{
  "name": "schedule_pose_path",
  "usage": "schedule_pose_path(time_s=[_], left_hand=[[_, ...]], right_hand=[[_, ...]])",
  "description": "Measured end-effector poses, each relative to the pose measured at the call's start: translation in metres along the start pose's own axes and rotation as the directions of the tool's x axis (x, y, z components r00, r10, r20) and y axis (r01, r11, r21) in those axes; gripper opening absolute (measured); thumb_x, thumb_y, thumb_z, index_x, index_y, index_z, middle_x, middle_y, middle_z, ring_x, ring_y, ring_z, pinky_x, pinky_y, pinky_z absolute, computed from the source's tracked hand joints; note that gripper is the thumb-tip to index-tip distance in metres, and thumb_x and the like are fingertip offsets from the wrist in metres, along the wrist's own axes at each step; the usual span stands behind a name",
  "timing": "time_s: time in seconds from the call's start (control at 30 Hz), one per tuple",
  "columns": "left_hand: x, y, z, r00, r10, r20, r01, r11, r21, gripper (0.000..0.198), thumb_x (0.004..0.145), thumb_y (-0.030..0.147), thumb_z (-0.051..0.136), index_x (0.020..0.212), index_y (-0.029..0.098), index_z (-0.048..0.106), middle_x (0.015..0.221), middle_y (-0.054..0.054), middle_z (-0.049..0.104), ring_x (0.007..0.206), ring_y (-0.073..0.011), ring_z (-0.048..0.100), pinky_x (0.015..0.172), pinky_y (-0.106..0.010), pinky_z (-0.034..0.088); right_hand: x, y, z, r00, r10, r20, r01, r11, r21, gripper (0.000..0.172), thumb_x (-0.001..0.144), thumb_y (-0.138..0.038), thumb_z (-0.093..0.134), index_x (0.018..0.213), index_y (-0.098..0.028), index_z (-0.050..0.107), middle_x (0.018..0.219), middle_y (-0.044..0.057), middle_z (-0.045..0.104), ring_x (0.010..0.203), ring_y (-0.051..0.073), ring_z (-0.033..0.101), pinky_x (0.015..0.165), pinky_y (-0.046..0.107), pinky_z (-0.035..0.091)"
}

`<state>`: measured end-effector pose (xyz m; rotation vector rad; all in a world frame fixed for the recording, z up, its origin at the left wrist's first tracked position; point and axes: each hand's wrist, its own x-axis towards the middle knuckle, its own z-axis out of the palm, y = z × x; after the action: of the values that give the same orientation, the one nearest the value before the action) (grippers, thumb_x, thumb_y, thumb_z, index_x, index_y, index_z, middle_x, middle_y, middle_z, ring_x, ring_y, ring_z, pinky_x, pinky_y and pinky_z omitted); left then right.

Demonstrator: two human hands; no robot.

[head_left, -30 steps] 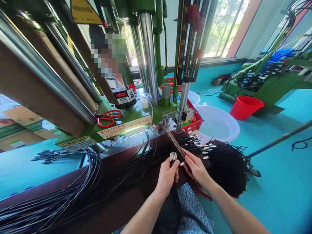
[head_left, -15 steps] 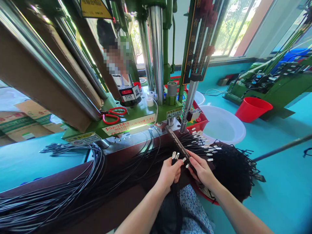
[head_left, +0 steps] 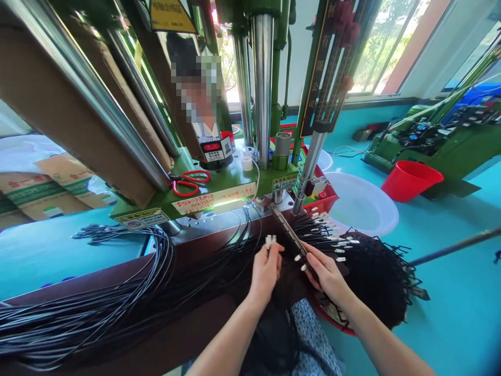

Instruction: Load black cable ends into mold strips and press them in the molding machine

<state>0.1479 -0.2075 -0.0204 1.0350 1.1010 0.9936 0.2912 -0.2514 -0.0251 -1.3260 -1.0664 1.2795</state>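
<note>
My left hand (head_left: 264, 274) is closed round several black cables, and their silver plugs (head_left: 271, 241) stick up above the fingers. Gripped in my right hand (head_left: 325, 269) is the near end of a long, narrow, slotted metal bar (head_left: 287, 228). Two silver plugs (head_left: 303, 267) show at that end of the bar, close to my right fingertips. The bar's far end reaches the machine's metal base. Between my two hands there is a small gap. Black cables hang below my left hand over my lap, partly in shadow.
Many cables with silver plugs (head_left: 340, 245) lie right of the bar, by a dark cable heap (head_left: 376, 282). A long cable bundle (head_left: 97, 308) covers the bench's left. Red-handled scissors (head_left: 186, 188) rest on the green press (head_left: 235, 177). Someone is behind it.
My left hand has moved left and slightly up, away from the bar, with its cables. A plug that was at its fingertips now sits at the bar. My right hand keeps its hold.
</note>
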Motion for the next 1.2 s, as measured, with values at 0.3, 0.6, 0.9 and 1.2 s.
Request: schedule_pose_path(time_s=[0.3, 0.6, 0.9, 1.2], left_hand=[[0.003, -0.002, -0.004, 0.985, 0.119, 0.126, -0.146, 0.961, 0.233, 0.017, 0.073, 0.031, 0.056, 0.068, 0.014, 0.056, 0.057, 0.003, 0.053, 0.052, -0.0092, 0.042, 0.051, -0.021, 0.032], [0.003, -0.002, -0.008, 0.99, 0.089, 0.105, -0.117, 0.948, 0.297, 0.02, 0.071, 0.032, 0.057, 0.063, 0.013, 0.057, 0.056, 0.002, 0.052, 0.055, -0.0108, 0.041, 0.053, -0.022, 0.03], [0.004, -0.009, -0.009, 0.99, 0.105, 0.095, -0.128, 0.954, 0.273, 0.023, 0.071, 0.034, 0.057, 0.062, 0.013, 0.054, 0.055, 0.003, 0.048, 0.053, -0.009, 0.038, 0.05, -0.021, 0.028], [0.005, -0.003, -0.009, 0.998, -0.056, 0.042, 0.059, 0.996, -0.074, 0.031, 0.076, 0.051, 0.048, 0.072, 0.022, 0.038, 0.042, 0.012, 0.031, 0.031, -0.0043, 0.02, 0.032, -0.017, 0.015]], right_hand=[[0.003, -0.007, -0.003, 0.995, 0.079, 0.064, -0.082, 0.996, 0.045, 0.06, 0.081, -0.048, 0.05, 0.13, -0.014, 0.042, 0.042, -0.008, 0.04, 0.029, 0.004, 0.03, 0.027, 0.012, 0.019], [0.004, -0.007, -0.008, 0.989, 0.068, 0.135, -0.069, 0.998, 0.004, 0.062, 0.081, -0.049, 0.049, 0.131, -0.012, 0.041, 0.041, -0.008, 0.04, 0.029, 0.004, 0.029, 0.026, 0.013, 0.018], [0.003, 0.002, -0.004, 0.987, -0.034, 0.156, 0.059, 0.986, -0.156, 0.057, 0.086, -0.047, 0.044, 0.132, -0.013, 0.04, 0.048, -0.007, 0.038, 0.036, 0.005, 0.033, 0.032, 0.015, 0.024], [0.005, -0.001, -0.01, 0.988, 0.096, 0.118, -0.094, 0.995, -0.017, 0.059, 0.081, -0.051, 0.049, 0.13, -0.018, 0.043, 0.05, -0.006, 0.04, 0.034, 0.004, 0.031, 0.029, 0.014, 0.021]])
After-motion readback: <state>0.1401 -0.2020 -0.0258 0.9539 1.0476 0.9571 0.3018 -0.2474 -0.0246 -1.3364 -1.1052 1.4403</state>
